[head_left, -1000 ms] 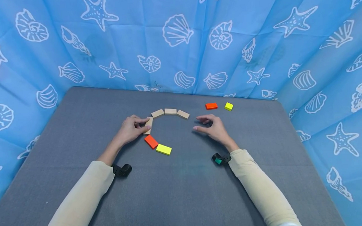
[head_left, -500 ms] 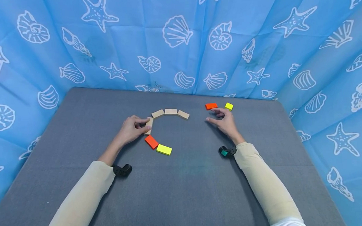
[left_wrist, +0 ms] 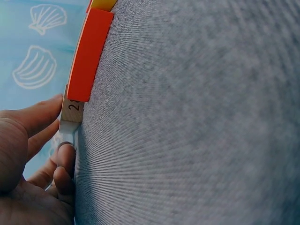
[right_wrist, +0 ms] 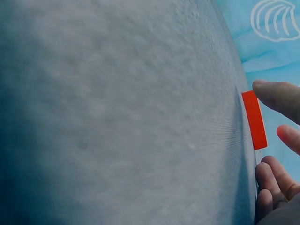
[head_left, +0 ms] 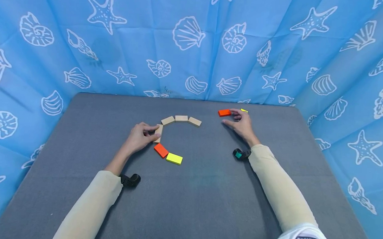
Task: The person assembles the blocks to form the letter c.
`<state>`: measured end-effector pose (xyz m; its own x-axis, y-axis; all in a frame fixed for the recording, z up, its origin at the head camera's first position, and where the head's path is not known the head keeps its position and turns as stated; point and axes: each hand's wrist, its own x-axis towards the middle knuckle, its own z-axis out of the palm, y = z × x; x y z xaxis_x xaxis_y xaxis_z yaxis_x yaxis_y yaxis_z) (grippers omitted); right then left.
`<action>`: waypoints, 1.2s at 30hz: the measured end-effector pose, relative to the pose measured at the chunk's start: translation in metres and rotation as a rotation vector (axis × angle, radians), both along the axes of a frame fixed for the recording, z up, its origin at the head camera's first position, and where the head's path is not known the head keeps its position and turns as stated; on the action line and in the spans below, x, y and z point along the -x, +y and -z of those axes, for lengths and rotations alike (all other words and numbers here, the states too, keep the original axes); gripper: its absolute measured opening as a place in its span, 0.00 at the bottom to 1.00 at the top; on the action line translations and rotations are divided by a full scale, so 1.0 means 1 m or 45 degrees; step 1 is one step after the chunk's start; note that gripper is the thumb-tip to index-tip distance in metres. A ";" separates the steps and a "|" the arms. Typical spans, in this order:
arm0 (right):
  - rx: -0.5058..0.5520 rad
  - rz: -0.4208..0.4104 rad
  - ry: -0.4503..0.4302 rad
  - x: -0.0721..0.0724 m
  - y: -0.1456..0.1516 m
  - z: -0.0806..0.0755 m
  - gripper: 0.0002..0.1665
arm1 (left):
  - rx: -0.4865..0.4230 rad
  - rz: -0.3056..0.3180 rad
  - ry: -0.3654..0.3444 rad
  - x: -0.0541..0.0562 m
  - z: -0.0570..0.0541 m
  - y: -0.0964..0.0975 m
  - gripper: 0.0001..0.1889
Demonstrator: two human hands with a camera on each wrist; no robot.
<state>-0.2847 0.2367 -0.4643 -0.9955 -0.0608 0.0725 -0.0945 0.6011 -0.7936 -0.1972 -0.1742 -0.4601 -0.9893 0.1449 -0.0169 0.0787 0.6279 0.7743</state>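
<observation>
My left hand (head_left: 140, 137) pinches a plain wooden block (head_left: 158, 131) between thumb and fingers, at the left side of a curved row. In the left wrist view a printed digit shows on that wooden block (left_wrist: 71, 112), behind a red block (left_wrist: 90, 56). Three more wooden blocks, one being the middle block (head_left: 181, 118), continue the curve at the back. Over at the back right, my right hand (head_left: 243, 125) reaches to a loose red block (head_left: 224, 113), index finger at its right end and thumb apart from it. A yellow block (head_left: 244, 110) is mostly hidden behind that hand.
The near part of the curve has a red block (head_left: 161, 150) and a yellow block (head_left: 174, 158), nearly end to end. All lie on a grey cloth-covered table (head_left: 188, 203). A blue shell-print curtain (head_left: 200, 46) hangs behind the table's back edge.
My right hand has moved right and back, from beside the curve's right end to the loose red block. The left hand keeps its pinch on the wooden block in the same place.
</observation>
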 end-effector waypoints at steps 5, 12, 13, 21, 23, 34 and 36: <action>-0.025 0.029 -0.008 0.005 -0.001 -0.001 0.35 | 0.004 -0.003 0.004 -0.001 0.000 0.000 0.24; -0.044 -0.001 -0.034 0.013 -0.002 -0.003 0.37 | -0.005 0.006 0.026 0.000 -0.001 0.001 0.23; -0.053 -0.017 -0.039 0.014 -0.002 -0.004 0.37 | -0.005 0.007 0.027 0.000 -0.001 0.001 0.23; -0.239 -0.102 -0.085 0.020 -0.005 -0.005 0.38 | 0.000 0.004 0.022 -0.002 -0.002 0.001 0.23; -0.272 -0.105 -0.096 0.021 -0.006 -0.006 0.37 | -0.001 0.002 0.024 -0.002 -0.002 0.001 0.23; -0.248 -0.082 -0.067 0.017 -0.008 -0.001 0.23 | -0.002 0.000 0.020 -0.001 -0.001 0.000 0.23; -0.241 -0.082 -0.061 0.017 -0.007 0.000 0.22 | 0.001 0.001 0.022 -0.001 -0.001 0.000 0.23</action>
<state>-0.3014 0.2296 -0.4639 -0.9911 -0.1327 0.0063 -0.1025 0.7339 -0.6715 -0.1963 -0.1746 -0.4593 -0.9893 0.1459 0.0000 0.0927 0.6286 0.7722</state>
